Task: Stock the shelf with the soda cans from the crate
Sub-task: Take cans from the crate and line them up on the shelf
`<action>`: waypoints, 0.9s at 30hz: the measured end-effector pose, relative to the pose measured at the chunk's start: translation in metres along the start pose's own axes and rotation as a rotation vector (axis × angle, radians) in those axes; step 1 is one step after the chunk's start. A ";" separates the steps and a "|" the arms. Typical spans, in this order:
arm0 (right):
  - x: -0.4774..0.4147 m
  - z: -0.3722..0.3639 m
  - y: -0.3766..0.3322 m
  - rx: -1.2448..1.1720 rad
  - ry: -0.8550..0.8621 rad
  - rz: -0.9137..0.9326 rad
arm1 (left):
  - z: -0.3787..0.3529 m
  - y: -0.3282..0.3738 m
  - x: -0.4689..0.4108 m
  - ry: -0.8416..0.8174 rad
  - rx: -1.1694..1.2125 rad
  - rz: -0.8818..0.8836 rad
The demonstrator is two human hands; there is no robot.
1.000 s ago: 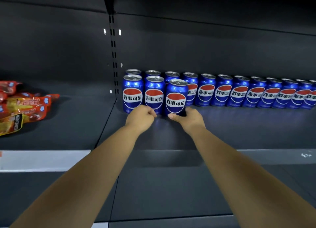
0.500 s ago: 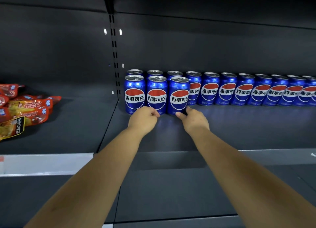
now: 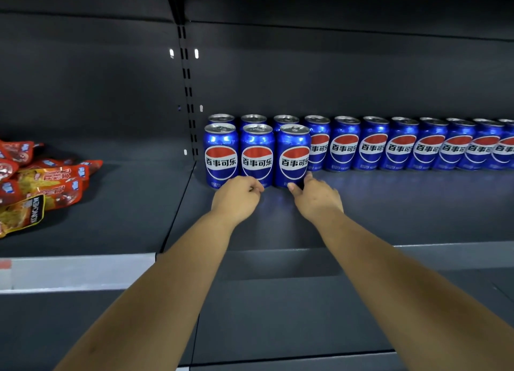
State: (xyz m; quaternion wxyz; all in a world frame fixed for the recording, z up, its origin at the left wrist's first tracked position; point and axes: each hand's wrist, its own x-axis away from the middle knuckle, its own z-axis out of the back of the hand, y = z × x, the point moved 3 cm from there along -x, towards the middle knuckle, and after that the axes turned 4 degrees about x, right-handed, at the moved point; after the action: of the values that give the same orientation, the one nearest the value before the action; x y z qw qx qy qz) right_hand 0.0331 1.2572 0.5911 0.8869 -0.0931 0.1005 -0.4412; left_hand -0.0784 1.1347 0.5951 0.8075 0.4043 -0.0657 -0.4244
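Three blue soda cans stand in a front row at the left end of the dark shelf (image 3: 403, 206). The rightmost of them, the third front can (image 3: 293, 156), has my right hand (image 3: 317, 196) at its base, thumb in front and index finger on its right side. My left hand (image 3: 236, 198) is curled, holds nothing, and has its fingertips at the foot of the middle front can (image 3: 257, 156). Behind them a long back row of cans (image 3: 372, 145) runs to the right edge. No crate is in view.
Red and yellow snack packets (image 3: 41, 181) lie on the neighbouring shelf bay to the left. A slotted upright (image 3: 189, 92) divides the two bays. A grey price strip (image 3: 78, 270) edges the shelf front, and a lower shelf (image 3: 278, 315) sits beneath my forearms.
The third front can has slid back into line with the other two front cans, my right hand following it. My left hand has hardly moved.
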 end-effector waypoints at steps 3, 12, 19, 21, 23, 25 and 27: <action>0.002 0.001 0.000 -0.025 -0.005 -0.006 | 0.000 -0.003 -0.001 0.004 0.039 0.018; 0.037 0.030 0.006 -0.093 -0.089 0.055 | 0.017 0.017 0.017 0.048 0.076 0.186; 0.095 0.074 0.043 0.004 -0.046 0.106 | 0.012 0.070 0.072 0.026 -0.042 0.171; 0.116 0.083 0.057 -0.026 -0.022 0.102 | 0.004 0.086 0.091 0.029 -0.031 0.164; 0.138 0.090 0.071 -0.026 -0.011 0.118 | -0.003 0.104 0.111 0.030 -0.077 0.140; 0.159 0.096 0.086 -0.007 -0.013 0.142 | -0.013 0.122 0.132 0.034 -0.152 0.110; 0.179 0.102 0.100 0.008 -0.021 0.165 | -0.026 0.137 0.154 0.022 -0.258 0.101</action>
State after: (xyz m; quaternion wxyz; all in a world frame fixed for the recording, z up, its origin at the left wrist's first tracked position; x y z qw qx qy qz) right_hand 0.2417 1.1814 0.6471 0.9216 -0.0854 0.0967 -0.3661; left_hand 0.1170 1.0797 0.6388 0.8739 0.2978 -0.0221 -0.3835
